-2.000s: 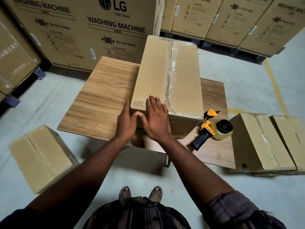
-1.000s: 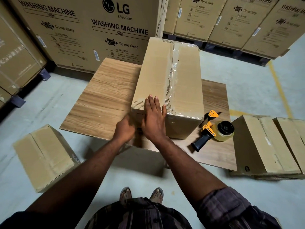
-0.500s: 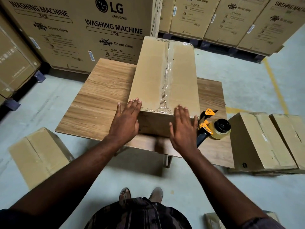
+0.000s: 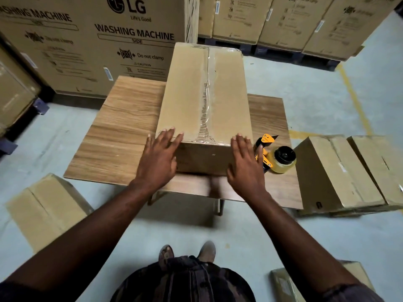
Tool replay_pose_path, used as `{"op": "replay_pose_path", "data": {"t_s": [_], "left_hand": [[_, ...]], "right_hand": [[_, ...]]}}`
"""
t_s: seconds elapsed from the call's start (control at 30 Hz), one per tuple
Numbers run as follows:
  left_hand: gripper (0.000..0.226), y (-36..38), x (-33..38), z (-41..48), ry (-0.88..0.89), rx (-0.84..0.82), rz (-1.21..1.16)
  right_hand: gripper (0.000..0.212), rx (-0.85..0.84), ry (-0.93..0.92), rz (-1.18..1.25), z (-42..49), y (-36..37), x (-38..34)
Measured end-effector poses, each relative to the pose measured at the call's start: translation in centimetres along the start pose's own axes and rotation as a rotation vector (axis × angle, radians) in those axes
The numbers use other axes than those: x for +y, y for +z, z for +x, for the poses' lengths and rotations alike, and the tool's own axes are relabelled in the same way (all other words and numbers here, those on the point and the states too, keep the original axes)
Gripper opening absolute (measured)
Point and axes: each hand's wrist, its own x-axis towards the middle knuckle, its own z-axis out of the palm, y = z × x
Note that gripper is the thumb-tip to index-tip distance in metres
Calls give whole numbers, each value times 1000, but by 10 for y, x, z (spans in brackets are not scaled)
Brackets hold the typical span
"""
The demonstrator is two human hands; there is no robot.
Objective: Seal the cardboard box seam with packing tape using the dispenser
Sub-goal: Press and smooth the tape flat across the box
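**A:** What's the setting, from the head view?

**B:** A warehouse. Tall washing-machine cartons (image 4: pixel 98 40) fill the top of the frame, above a grey floor (image 4: pixel 316 101). A wooden table (image 4: pixel 122 118) sits at centre, and smaller boxes (image 4: pixel 333 171) lie on the floor at the right.

**A:** And the cardboard box (image 4: pixel 185 94)?

**B:** It stands lengthwise on the table at frame centre. A strip of clear tape (image 4: pixel 208 94) already runs along its top seam from the far edge to the near one.

**A:** Where are the hands?

**B:** The left hand (image 4: pixel 157 158) is at the box's near-left corner and the right hand (image 4: pixel 244 164) at its near-right. Both are flat with fingers (image 4: pixel 170 136) straight and spread, holding nothing. The fingertips reach the top edge, but blur hides whether they're pressing.

**A:** The dispenser (image 4: pixel 277 158)?

**B:** It lies on the table just right of the right hand, with no fingers on it.

**A:** So which step is this?

**B:** I'd say the top seam is sealed and the box is about to be shifted or turned. That calls for a firm hold on both sides. For another strip, the right hand would take the dispenser's handle.
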Motion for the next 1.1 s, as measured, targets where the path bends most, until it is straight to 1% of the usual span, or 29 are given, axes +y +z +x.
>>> {"op": "replay_pose_path", "data": {"t_s": [0.07, 0.13, 0.2, 0.27, 0.33, 0.4, 0.5, 0.57, 0.63, 0.7, 0.77, 0.83, 0.93, 1.0, 1.1], "left_hand": [[76, -3, 1, -1, -60, 27, -16], [74, -5, 19, 6, -47, 39, -44], [75, -3, 45, 19, 63, 31, -84], [77, 3, 64, 28, 153, -22, -84], [80, 10, 69, 30, 185, -43, -46], [80, 11, 61, 27, 197, -30, -16], [76, 9, 39, 18, 175, 16, -47], [69, 6, 24, 11, 110, 73, -107], [57, 3, 26, 12, 8, 146, -195], [53, 1, 45, 19, -18, 170, -267], [56, 4, 65, 26, 56, 117, -290], [60, 10, 70, 26, 115, 55, -256], [59, 16, 59, 22, 147, 48, -248], [54, 14, 54, 23, 115, 82, -305], [48, 8, 45, 26, -55, 189, -414]], "right_hand": [[75, 39, 72, 7, -3, -5, 8], [69, 66, 93, 46, 2, -10, -4], [72, 55, -15, 103, 10, -11, -27], [76, 11, -118, 131, 13, -5, -43], [82, -24, -135, 101, 12, 3, -42], [87, -22, -121, 73, 7, 4, -32], [83, 35, -54, 82, -3, 3, -9], [77, 88, -5, 122, -10, 3, 5], [67, 147, 43, 165, -9, 2, 6], [62, 182, 77, 206, 0, 0, -6], [64, 167, 95, 232, 13, -1, -18], [68, 125, 141, 244, 22, 2, -19], [68, 98, 142, 249, 23, 8, -10], [71, 70, 143, 294, 23, 8, -17], [79, -21, 171, 365, 20, 0, -54]]}}
